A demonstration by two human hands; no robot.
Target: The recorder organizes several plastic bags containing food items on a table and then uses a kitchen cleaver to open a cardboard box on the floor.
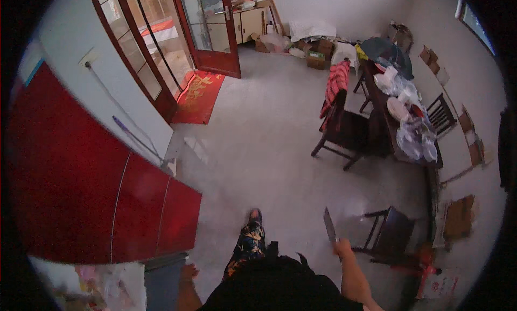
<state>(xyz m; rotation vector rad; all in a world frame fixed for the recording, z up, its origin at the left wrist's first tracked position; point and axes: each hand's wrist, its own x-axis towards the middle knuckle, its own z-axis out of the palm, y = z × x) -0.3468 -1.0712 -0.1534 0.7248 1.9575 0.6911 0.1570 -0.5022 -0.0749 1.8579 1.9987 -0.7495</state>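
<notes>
A kitchen knife (pixel 329 225) is held by its handle in my right hand (pixel 343 248), the blade pointing forward and away from me. Beyond that hand, to its right, is a dark wooden stool or chair (pixel 394 232). My left hand (pixel 189 271) hangs low beside a grey-blue panel (pixel 164 282). Its fingers are small and blurred, so I cannot tell whether they are closed; no object shows in them. Between my hands are my black top (pixel 278 284) and one leg in patterned trousers (pixel 250 242), the foot on the grey floor (pixel 258 149).
Red cabinets (pixel 161 214) stand along the left. Ahead, a red-framed glass door (pixel 214 56) stands ajar by a red mat (pixel 198 97). A chair with a red cloth (pixel 339 109) adjoins a dark table (pixel 389 121) loaded with plastic bags. Cardboard boxes (pixel 317 58) line the far wall.
</notes>
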